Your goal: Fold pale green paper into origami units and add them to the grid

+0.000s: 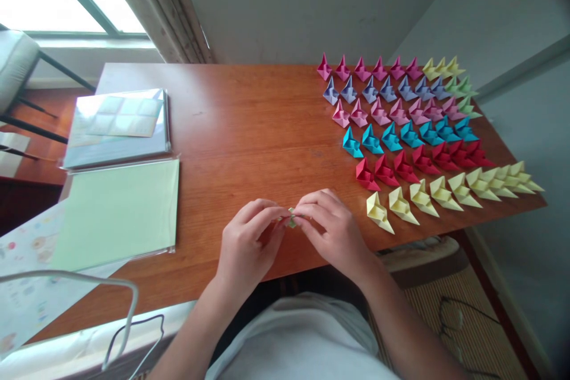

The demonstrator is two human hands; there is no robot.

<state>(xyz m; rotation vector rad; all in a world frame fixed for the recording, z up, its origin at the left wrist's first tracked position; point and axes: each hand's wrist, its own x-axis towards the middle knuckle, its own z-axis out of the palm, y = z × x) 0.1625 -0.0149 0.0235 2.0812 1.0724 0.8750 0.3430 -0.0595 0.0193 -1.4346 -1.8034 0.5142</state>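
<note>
Near the front edge of the wooden table point(249, 148), a small pale green folded paper point(292, 218) is pinched between my two hands. My left hand point(252, 234) grips its left side with thumb and forefinger. On the other side, my right hand point(332, 228) pinches it in the same way. Most of the paper is hidden by my fingertips, so its exact shape cannot be made out. Right of my hands stand rows of folded paper boats; the nearest is a yellow paper boat point(378, 214).
Further rows hold red paper boats point(403, 166), blue paper boats point(392, 138), and pink, purple and green ones. At left lie a pack of light green paper point(120, 214) and a plastic-wrapped pack point(118, 148). A white bent tube point(89, 276) crosses the lower left.
</note>
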